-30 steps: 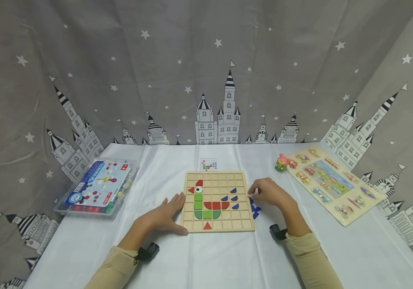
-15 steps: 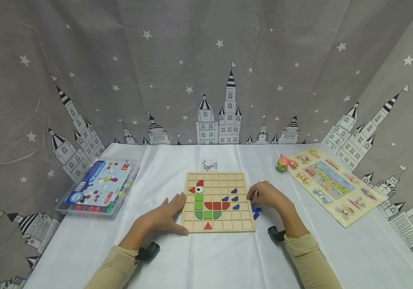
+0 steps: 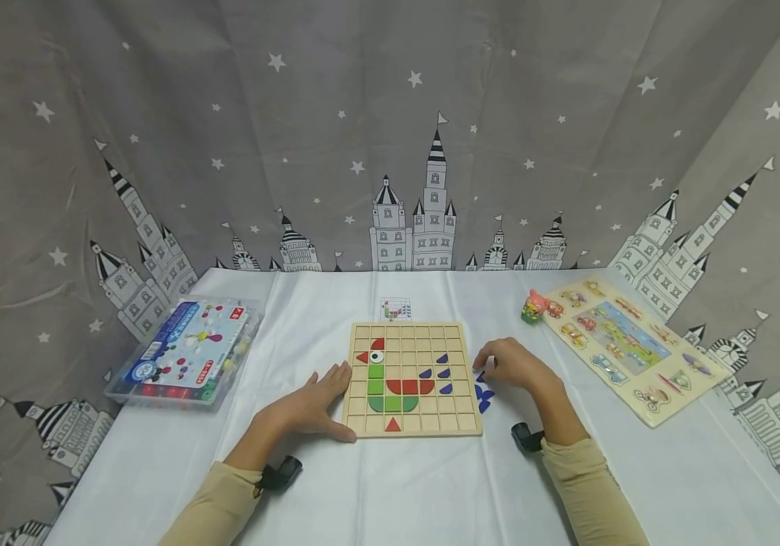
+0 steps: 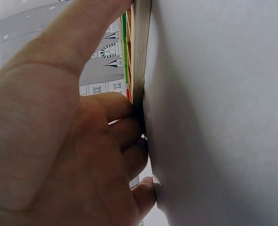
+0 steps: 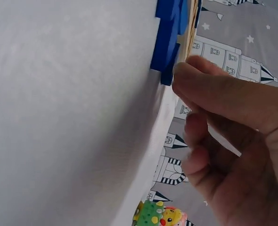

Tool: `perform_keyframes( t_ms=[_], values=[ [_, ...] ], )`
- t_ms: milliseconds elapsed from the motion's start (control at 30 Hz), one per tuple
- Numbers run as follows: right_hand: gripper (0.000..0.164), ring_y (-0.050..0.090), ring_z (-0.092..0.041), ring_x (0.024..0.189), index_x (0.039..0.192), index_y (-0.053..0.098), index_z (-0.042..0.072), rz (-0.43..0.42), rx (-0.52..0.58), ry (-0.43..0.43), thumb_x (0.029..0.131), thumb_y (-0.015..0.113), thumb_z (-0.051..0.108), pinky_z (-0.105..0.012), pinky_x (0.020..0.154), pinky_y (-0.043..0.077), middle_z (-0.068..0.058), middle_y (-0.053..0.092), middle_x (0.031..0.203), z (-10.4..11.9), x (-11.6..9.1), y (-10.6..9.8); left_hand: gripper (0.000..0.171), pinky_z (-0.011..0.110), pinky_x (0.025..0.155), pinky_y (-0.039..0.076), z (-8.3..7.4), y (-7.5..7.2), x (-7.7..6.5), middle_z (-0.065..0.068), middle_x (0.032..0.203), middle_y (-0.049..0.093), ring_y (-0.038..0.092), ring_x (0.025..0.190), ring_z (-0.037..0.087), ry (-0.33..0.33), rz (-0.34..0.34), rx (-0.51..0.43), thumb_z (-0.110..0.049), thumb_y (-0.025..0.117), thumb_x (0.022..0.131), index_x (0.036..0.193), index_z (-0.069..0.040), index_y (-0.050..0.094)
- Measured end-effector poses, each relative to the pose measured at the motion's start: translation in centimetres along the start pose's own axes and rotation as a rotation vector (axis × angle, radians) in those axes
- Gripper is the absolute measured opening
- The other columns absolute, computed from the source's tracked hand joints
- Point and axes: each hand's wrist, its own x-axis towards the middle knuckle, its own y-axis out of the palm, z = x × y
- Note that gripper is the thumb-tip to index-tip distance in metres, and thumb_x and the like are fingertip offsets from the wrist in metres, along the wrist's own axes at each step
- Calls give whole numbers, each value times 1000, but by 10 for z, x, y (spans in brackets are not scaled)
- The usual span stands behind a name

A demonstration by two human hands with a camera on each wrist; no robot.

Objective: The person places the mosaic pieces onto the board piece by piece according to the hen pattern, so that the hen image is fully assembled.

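A square wooden grid board (image 3: 424,337) lies on the white cloth, bearing a bird of red, green and blue pieces with a round eye (image 3: 377,356). Along its left edge rests my left hand (image 3: 308,406), fingers spread and thumb near the front corner; the left wrist view shows the hand (image 4: 96,141) at the board's side (image 4: 140,56). Loose blue pieces (image 3: 483,398) lie just right of the board. Over them is my right hand (image 3: 512,362), fingers curled. In the right wrist view, thumb and index fingertips (image 5: 183,73) meet right beside a blue piece (image 5: 166,77); I cannot tell whether they pinch it.
Behind the board lies a small picture card (image 3: 396,309) with a bird pattern. A clear plastic box (image 3: 188,353) of colored parts stands at the left. To the right are a small pink-and-green toy figure (image 3: 533,307) and a wooden picture puzzle board (image 3: 635,349).
My right hand dips slightly left toward the board's edge, then shifts back right, over the loose blue pieces. My left hand stays at the board, and the pieces on the board look the same.
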Motion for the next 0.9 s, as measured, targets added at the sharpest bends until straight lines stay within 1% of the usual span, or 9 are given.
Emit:
perform_keyframes(
  t_ms=[100, 233, 400, 633, 900],
  values=[
    [18, 56, -18, 84, 89, 77, 13, 21, -1, -10, 77, 73, 0, -34, 75, 50, 0, 70, 89, -1, 0, 0, 122, 53, 125, 5, -1, -1, 1, 16, 164, 12, 7, 153, 32, -8, -2, -1, -52, 83, 68, 155, 1, 14],
    [15, 54, -16, 80, 87, 77, 13, 37, 0, 19, 76, 75, 3, -31, 72, 49, 1, 68, 85, -2, 1, 1, 123, 53, 125, 5, 0, 0, 2, 16, 164, 12, 7, 153, 32, -7, -2, 0, -53, 83, 68, 155, 1, 14],
    [15, 55, -16, 80, 87, 77, 14, 48, -9, 27, 76, 76, 3, -32, 73, 50, 1, 69, 85, -5, 2, 0, 122, 54, 125, 5, 1, 0, 2, 18, 164, 11, 7, 153, 33, 8, -3, 3, -53, 83, 69, 154, 2, 14],
    [15, 56, -15, 79, 87, 77, 13, 55, -19, 14, 77, 76, 2, -32, 74, 51, 2, 70, 83, -6, 4, 0, 123, 52, 125, 5, -1, -1, 2, 15, 164, 12, 7, 153, 31, -14, -5, 3, -54, 83, 68, 155, 0, 14],
    [13, 56, -14, 78, 87, 77, 12, 60, -8, 9, 77, 76, 4, -31, 75, 50, 3, 69, 80, -5, 3, 1, 124, 52, 125, 5, -1, 0, 1, 15, 164, 12, 7, 153, 31, -20, -4, 7, -53, 83, 67, 155, 0, 14]
  ],
)
